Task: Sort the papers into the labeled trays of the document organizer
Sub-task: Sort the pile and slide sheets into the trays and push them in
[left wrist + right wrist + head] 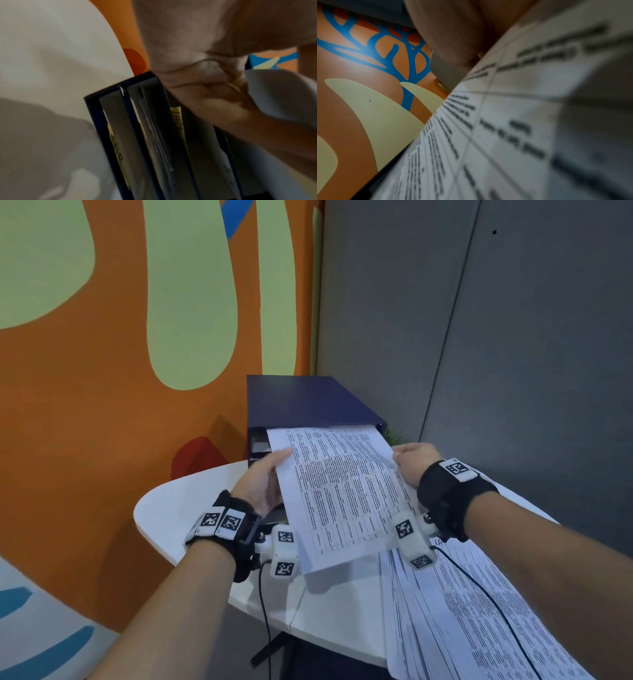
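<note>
Pinching a white sheet [339, 491] of dense printed tables, both hands' grips feed the navy organizer [308, 402].

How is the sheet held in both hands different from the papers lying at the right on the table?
The held sheet is single; the stack of papers has many, fanned out. The sheet is lifted and tilted, its far edge at the top slot of the blue document organizer; the stack lies on the white table. The left hand and right hand grip the sheet. Both show printed tables.

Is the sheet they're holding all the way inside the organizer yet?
Partly in. The sheet's far edge sits inside the organizer's top slot; most sticks out, held by left hand and right hand.
</note>
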The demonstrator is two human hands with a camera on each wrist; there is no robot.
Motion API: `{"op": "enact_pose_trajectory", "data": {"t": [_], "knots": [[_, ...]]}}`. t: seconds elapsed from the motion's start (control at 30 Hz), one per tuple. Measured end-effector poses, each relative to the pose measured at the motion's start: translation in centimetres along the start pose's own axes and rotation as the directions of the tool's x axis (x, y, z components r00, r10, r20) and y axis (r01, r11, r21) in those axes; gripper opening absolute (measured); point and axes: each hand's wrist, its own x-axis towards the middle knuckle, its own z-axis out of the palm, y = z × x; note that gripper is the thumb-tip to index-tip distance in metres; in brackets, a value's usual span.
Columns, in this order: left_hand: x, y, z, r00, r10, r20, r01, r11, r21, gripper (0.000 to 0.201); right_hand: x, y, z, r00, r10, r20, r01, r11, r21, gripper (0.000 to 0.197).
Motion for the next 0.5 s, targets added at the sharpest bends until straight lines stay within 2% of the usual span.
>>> {"op": "enact_pose_trajectory", "data": {"t": [0.07, 0.13, 0.17, 0.23, 0.33, 0.37, 0.43, 0.5], "knots": [[-0.2, -0.3, -0.2, 0.997, -0.067, 0.026, 0.062, 0.985, 0.161, 0.033, 0.3, -0.6, 0.0, 0.999, 0.015, -0.043, -0.013, 0.999, 0.045, 0.030], [0.0, -0.2, -0.3, 0.997, -0.077, 0.001, 0.074, 0.967, 0.245, 0.029, 0.9, -0.7, 0.1, 0.996, 0.033, -0.086, -0.026, 0.996, 0.081, 0.028], [0.1, 0.0, -0.3, 0.998, -0.060, -0.028, 0.065, 0.964, 0.256, 0.028, 0.9, -0.8, 0.1, 0.995, 0.060, -0.083, -0.052, 0.994, 0.092, 0.027], [0.2, 0.6, -0.2, 0.996, -0.032, -0.082, 0.052, 0.965, 0.257, 0.031, 0.7, -0.7, -0.1, 0.990, 0.143, 0.004, -0.143, 0.988, 0.062, 0.028], [0.6, 1.2, -0.1, 0.989, -0.042, -0.142, 0.062, 0.988, 0.139, 0.040, -0.3, -0.3, -0.6, 0.948, 0.210, 0.239, -0.236, 0.968, 0.087, 0.024], [0.5, 1.4, 0.0, 0.986, -0.056, -0.157, 0.069, 0.994, 0.080, 0.040, -0.4, -0.1, -0.6, 0.942, 0.201, 0.269, -0.241, 0.963, 0.123, 0.023], [0.5, 1.4, 0.2, 0.986, -0.055, -0.154, 0.052, 0.998, -0.027, 0.042, 0.1, 0.2, -0.4, 0.954, 0.170, 0.245, -0.225, 0.950, 0.216, 0.031], [0.5, 1.3, 0.0, 0.992, -0.049, -0.115, 0.044, 0.998, -0.047, 0.048, 0.8, 0.0, 0.0, 0.969, 0.155, 0.191, -0.211, 0.923, 0.322, 0.036]]}}
